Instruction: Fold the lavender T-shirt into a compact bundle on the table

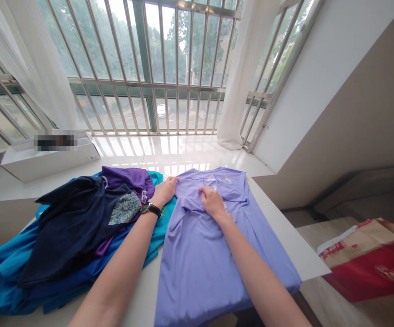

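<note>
A barred window (169, 83) spans from ten to one o'clock, trees beyond it. White curtains hang at its sides, one at ten o'clock (43, 68), the other at one (234, 109). Under it runs a glossy white sill (183, 152), and nearer stands a white table (285, 240).

A heaped pile (67, 227) of clothes lies at eight o'clock: navy on top, with purple, blue and teal showing around it. The lavender shirt (206, 259) is spread on the table at six o'clock, its neckline toward twelve and its lower part reaching the near edge. A sleeve lies folded across its upper part, beside some white print. At four o'clock, below table level, is a red and tan bag (370, 263). A white box (50, 159) sits on the sill at ten o'clock.

The left hand (164, 190), just beside the pile, has its fingertips pinched on the shirt's edge at the shoulder. The right hand (212, 202) has thumb and fingers together, clamped on cloth near the folded sleeve. A black-strapped watch (151, 209) circles the left wrist.
</note>
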Action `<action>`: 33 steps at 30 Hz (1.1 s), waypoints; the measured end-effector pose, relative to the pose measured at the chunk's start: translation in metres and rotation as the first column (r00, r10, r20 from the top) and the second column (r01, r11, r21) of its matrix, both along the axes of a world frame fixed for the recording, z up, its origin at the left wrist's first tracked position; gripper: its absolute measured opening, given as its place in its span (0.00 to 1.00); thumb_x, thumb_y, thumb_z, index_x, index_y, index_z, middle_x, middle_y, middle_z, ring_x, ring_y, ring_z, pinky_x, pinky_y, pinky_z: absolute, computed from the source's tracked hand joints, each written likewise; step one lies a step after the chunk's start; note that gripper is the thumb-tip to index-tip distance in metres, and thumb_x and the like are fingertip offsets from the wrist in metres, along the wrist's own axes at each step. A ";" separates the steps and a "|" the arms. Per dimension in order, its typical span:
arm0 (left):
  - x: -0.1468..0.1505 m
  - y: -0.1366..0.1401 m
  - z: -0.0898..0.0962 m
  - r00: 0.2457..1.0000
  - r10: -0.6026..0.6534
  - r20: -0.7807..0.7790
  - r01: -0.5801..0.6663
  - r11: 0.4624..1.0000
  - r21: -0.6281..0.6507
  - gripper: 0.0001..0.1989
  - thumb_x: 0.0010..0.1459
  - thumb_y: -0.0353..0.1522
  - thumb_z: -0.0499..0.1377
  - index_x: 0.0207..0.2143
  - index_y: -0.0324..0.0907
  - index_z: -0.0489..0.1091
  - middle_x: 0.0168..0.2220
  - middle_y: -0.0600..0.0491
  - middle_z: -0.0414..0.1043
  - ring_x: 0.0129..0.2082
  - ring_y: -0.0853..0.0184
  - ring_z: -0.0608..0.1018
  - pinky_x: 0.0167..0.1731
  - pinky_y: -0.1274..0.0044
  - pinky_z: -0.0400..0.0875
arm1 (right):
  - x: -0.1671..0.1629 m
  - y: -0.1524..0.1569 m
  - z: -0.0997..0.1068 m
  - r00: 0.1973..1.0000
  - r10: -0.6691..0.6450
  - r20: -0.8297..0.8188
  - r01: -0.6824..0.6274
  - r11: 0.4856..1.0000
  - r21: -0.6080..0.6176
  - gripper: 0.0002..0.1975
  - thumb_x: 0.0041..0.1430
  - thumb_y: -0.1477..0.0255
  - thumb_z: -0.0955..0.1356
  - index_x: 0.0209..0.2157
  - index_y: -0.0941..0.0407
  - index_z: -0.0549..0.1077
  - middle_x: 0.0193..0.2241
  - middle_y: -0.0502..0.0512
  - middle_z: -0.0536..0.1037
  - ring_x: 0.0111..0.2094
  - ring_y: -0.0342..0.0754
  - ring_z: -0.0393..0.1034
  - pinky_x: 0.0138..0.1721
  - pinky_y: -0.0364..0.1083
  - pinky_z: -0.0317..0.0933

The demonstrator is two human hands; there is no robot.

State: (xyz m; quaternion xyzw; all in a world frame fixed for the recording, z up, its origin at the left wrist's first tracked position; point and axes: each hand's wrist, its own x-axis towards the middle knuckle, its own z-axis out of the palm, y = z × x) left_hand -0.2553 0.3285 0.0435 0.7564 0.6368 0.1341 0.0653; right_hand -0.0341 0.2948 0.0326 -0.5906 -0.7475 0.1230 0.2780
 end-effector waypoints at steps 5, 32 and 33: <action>-0.003 0.004 -0.002 1.000 -0.002 -0.005 0.002 1.000 -0.024 0.18 0.66 0.27 0.46 0.54 0.47 0.66 0.59 0.47 0.68 0.48 0.56 0.79 0.43 0.67 0.73 | 0.000 0.000 0.000 1.000 -0.003 -0.010 0.003 1.000 0.009 0.15 0.63 0.76 0.61 0.43 0.51 0.76 0.44 0.53 0.80 0.43 0.49 0.74 0.43 0.43 0.62; -0.003 -0.001 0.007 0.995 0.065 0.073 -0.072 0.992 0.099 0.15 0.66 0.33 0.51 0.52 0.44 0.69 0.55 0.47 0.68 0.46 0.59 0.79 0.45 0.72 0.73 | 0.003 0.003 -0.002 0.998 0.052 -0.042 -0.051 0.998 0.031 0.13 0.65 0.74 0.62 0.45 0.52 0.76 0.45 0.54 0.80 0.46 0.49 0.74 0.46 0.44 0.63; -0.003 -0.001 0.007 0.995 0.071 0.068 -0.078 0.992 0.101 0.15 0.66 0.33 0.51 0.52 0.44 0.69 0.55 0.47 0.69 0.45 0.59 0.79 0.44 0.72 0.73 | 0.003 0.003 -0.002 0.997 0.063 -0.049 -0.062 0.997 0.036 0.13 0.65 0.74 0.62 0.46 0.52 0.76 0.46 0.55 0.80 0.46 0.49 0.74 0.47 0.44 0.63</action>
